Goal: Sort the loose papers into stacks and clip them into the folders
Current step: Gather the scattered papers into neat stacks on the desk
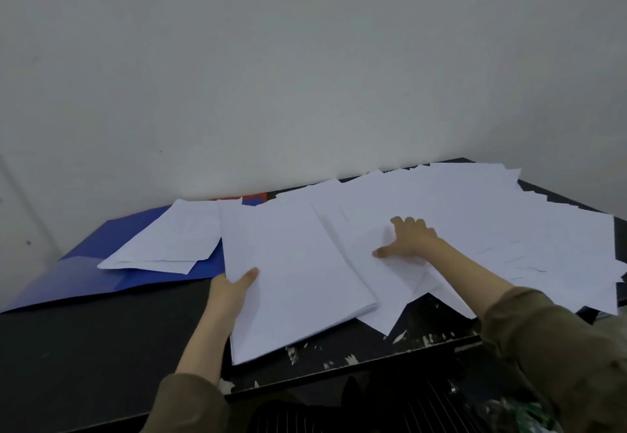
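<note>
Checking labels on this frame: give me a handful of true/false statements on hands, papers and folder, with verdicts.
1. The left hand grips the neat stack of papers at its left edge. True.
2. The right hand holds a single sheet up in the air. False: it rests on the loose papers spread on the table.
3. A blue folder lies on the left of the table. True.
4. The blue folder has nothing on it. False: a small pile of papers lies on it.
5. The loose papers lie mostly left of the stack. False: they spread to its right.
</note>
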